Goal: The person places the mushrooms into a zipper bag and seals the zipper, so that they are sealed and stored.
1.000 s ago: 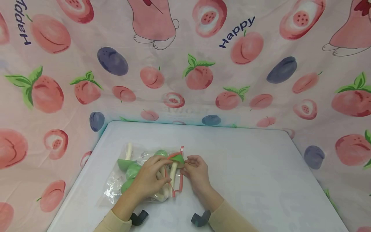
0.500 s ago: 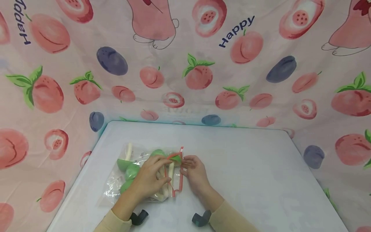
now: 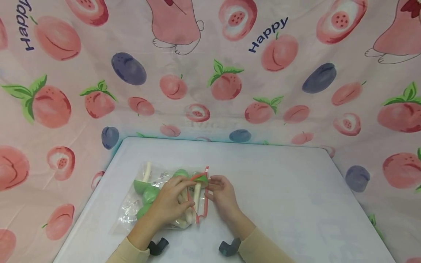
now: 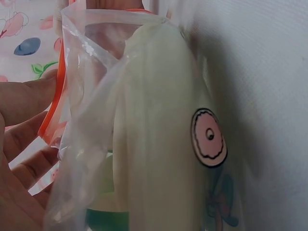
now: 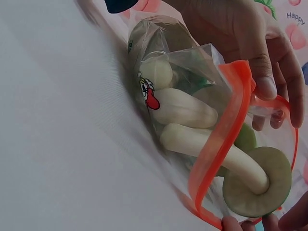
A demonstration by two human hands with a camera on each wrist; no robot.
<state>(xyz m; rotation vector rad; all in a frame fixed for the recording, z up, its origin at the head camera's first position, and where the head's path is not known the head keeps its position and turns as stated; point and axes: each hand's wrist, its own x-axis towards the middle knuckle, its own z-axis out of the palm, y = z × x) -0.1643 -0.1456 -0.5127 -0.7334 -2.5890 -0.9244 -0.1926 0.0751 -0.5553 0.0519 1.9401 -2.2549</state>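
A clear zip bag (image 3: 126,215) with a red-orange closure lies on the table, holding several toy mushrooms with green caps and pale stems. My left hand (image 3: 171,201) pinches the upper red edge between thumb and fingers, spreading the mouth apart. One toy mushroom (image 5: 257,183) lies at that mouth, cap outward and stem pointing into the bag. At the cap and the bag's rim are the fingertips of my right hand (image 3: 225,195), its fingers loosely extended. From the left wrist view, a pale stem (image 4: 159,106) shows through the plastic.
Two black angled pieces (image 3: 159,246) sit by the wrists, one beside each sleeve. The white table (image 3: 289,190) ends at the back against a hanging cloth (image 3: 204,73) printed with fruit, which also covers both sides.
My right hand has shifted slightly left against the cap, and the mushroom at the mouth sits a little further in. My left hand has kept its grip on the bag edge.
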